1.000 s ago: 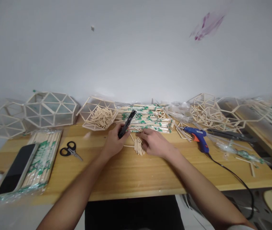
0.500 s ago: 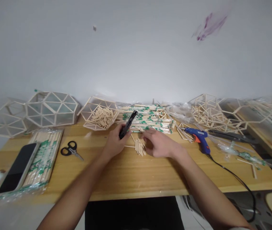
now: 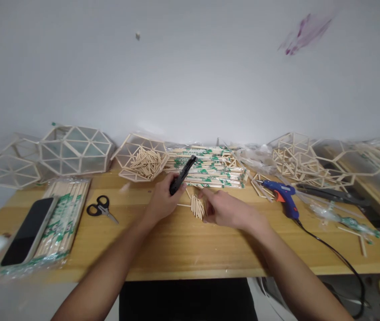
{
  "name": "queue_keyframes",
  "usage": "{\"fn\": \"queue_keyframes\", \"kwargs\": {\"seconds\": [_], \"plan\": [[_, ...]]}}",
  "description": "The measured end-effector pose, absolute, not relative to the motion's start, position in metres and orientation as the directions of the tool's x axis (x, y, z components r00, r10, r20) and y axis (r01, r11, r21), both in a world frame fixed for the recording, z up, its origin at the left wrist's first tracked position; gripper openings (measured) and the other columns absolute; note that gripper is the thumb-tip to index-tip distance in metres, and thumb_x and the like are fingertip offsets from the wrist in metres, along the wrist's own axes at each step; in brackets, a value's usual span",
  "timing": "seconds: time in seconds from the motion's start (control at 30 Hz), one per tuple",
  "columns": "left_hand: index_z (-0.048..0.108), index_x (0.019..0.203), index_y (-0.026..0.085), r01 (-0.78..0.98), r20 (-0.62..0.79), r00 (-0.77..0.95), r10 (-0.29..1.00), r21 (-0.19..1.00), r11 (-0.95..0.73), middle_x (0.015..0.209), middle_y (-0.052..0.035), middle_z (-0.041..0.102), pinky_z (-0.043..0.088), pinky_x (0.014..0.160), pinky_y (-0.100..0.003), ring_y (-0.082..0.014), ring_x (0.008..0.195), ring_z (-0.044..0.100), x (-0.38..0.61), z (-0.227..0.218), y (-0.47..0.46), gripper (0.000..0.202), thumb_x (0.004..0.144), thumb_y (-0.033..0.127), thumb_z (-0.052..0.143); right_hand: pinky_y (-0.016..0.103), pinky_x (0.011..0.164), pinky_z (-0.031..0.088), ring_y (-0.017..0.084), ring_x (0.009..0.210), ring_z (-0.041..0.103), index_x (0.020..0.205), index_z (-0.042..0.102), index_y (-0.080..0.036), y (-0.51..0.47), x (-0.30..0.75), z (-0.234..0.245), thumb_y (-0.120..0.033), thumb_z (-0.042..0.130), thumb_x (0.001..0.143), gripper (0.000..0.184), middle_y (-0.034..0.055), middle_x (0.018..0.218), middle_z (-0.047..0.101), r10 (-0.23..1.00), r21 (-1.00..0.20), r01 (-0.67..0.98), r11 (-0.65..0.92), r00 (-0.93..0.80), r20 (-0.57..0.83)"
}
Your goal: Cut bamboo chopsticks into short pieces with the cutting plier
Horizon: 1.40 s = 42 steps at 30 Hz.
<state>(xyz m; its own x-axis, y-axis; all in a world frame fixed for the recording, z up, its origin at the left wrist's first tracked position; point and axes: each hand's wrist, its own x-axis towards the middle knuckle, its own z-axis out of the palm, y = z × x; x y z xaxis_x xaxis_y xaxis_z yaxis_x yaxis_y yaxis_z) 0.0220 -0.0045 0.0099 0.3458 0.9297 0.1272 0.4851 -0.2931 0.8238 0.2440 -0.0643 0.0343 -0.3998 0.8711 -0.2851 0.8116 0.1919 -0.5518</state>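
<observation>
My left hand (image 3: 165,196) is closed around a slim black tool (image 3: 183,174) that slants up to the right, its exact kind unclear. Just right of it, on the tabletop, lies a small pile of short wooden sticks (image 3: 197,207). My right hand (image 3: 225,208) curls around the right side of this pile, index finger at its far end and thumb at its near end. A single stick (image 3: 184,205) lies between the two hands. Behind them are plastic-wrapped chopsticks (image 3: 206,167) with green print.
A stick-frame bowl (image 3: 139,158) holds short sticks at back left. Black-handled scissors (image 3: 103,208), a phone (image 3: 29,232) and packed chopsticks (image 3: 64,218) lie left. A blue glue gun (image 3: 283,194) with a trailing cord (image 3: 333,249) sits right, near stick frames (image 3: 310,160).
My right hand has closed in on the pile, its fingers curling around the sticks. The left hand keeps the black tool in much the same pose. The view has shifted slightly.
</observation>
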Motion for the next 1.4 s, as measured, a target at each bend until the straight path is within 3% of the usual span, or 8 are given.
{"fn": "queue_keyframes", "kwargs": {"seconds": [0.23, 0.43, 0.67, 0.93, 1.1, 1.23, 1.4], "plan": [[0.062, 0.099, 0.021, 0.497, 0.126, 0.360, 0.924, 0.813, -0.304, 0.075, 0.0025, 0.058, 0.039, 0.064, -0.027, -0.0146, 0.067, 0.051, 0.024, 0.011, -0.005, 0.024, 0.092, 0.043, 0.057, 0.026, 0.063, 0.038, 0.019, 0.072, 0.069, 0.121, 0.056, -0.021, -0.063, 0.239, 0.032, -0.020, 0.082, 0.075, 0.053, -0.0012, 0.081, 0.075, 0.859, -0.587, 0.774, 0.238, -0.450, -0.245], [0.061, 0.099, 0.021, 0.477, 0.137, 0.367, 0.920, 0.821, -0.312, 0.073, 0.0036, 0.055, 0.037, 0.063, -0.027, -0.0138, 0.066, 0.049, 0.023, 0.010, -0.005, 0.022, 0.092, 0.042, 0.057, 0.028, 0.065, 0.038, 0.021, 0.076, 0.067, 0.117, 0.058, -0.021, -0.064, 0.237, 0.029, -0.022, 0.071, 0.081, 0.038, 0.0047, 0.090, 0.073, 0.887, -0.482, 0.823, 0.300, -0.426, -0.177], [0.062, 0.100, 0.021, 0.492, 0.133, 0.367, 0.921, 0.812, -0.314, 0.075, 0.0030, 0.058, 0.038, 0.065, -0.027, -0.0143, 0.068, 0.051, 0.024, 0.011, -0.005, 0.023, 0.092, 0.042, 0.058, 0.028, 0.067, 0.039, 0.020, 0.077, 0.062, 0.115, 0.056, -0.018, -0.063, 0.238, 0.027, -0.020, 0.067, 0.083, 0.034, 0.0066, 0.095, 0.069, 0.890, -0.509, 0.804, 0.307, -0.432, -0.146], [0.062, 0.100, 0.020, 0.486, 0.142, 0.373, 0.917, 0.812, -0.323, 0.077, 0.0024, 0.059, 0.038, 0.066, -0.027, -0.0142, 0.069, 0.051, 0.023, 0.007, -0.004, 0.024, 0.092, 0.043, 0.058, 0.036, 0.087, 0.049, 0.025, 0.102, 0.061, 0.111, 0.054, -0.018, -0.058, 0.241, 0.033, -0.027, 0.083, 0.076, 0.047, 0.0118, 0.118, 0.059, 0.896, -0.534, 0.781, 0.324, -0.435, -0.091], [0.062, 0.101, 0.020, 0.479, 0.155, 0.389, 0.908, 0.808, -0.343, 0.078, 0.0023, 0.060, 0.039, 0.067, -0.027, -0.0141, 0.071, 0.052, 0.024, 0.006, -0.004, 0.024, 0.092, 0.042, 0.058, 0.041, 0.093, 0.051, 0.028, 0.109, 0.061, 0.112, 0.054, -0.019, -0.056, 0.244, 0.029, -0.024, 0.087, 0.073, 0.052, 0.0124, 0.120, 0.060, 0.881, -0.564, 0.747, 0.352, -0.467, -0.069], [0.063, 0.102, 0.019, 0.497, 0.152, 0.390, 0.908, 0.796, -0.346, 0.080, 0.0015, 0.063, 0.039, 0.067, -0.027, -0.0141, 0.071, 0.053, 0.024, 0.007, -0.005, 0.024, 0.091, 0.041, 0.059, 0.042, 0.100, 0.049, 0.031, 0.122, 0.058, 0.110, 0.056, -0.020, -0.055, 0.246, 0.024, -0.020, 0.088, 0.072, 0.051, 0.0145, 0.136, 0.056, 0.861, -0.594, 0.692, 0.411, -0.508, 0.003], [0.063, 0.101, 0.019, 0.503, 0.157, 0.392, 0.906, 0.788, -0.354, 0.079, 0.0019, 0.063, 0.039, 0.066, -0.026, -0.0137, 0.070, 0.053, 0.024, 0.007, -0.005, 0.023, 0.091, 0.039, 0.059, 0.043, 0.100, 0.049, 0.030, 0.115, 0.060, 0.114, 0.058, -0.020, -0.054, 0.247, 0.023, -0.019, 0.091, 0.069, 0.055, 0.0111, 0.122, 0.063, 0.836, -0.607, 0.674, 0.421, -0.548, -0.028]]}}
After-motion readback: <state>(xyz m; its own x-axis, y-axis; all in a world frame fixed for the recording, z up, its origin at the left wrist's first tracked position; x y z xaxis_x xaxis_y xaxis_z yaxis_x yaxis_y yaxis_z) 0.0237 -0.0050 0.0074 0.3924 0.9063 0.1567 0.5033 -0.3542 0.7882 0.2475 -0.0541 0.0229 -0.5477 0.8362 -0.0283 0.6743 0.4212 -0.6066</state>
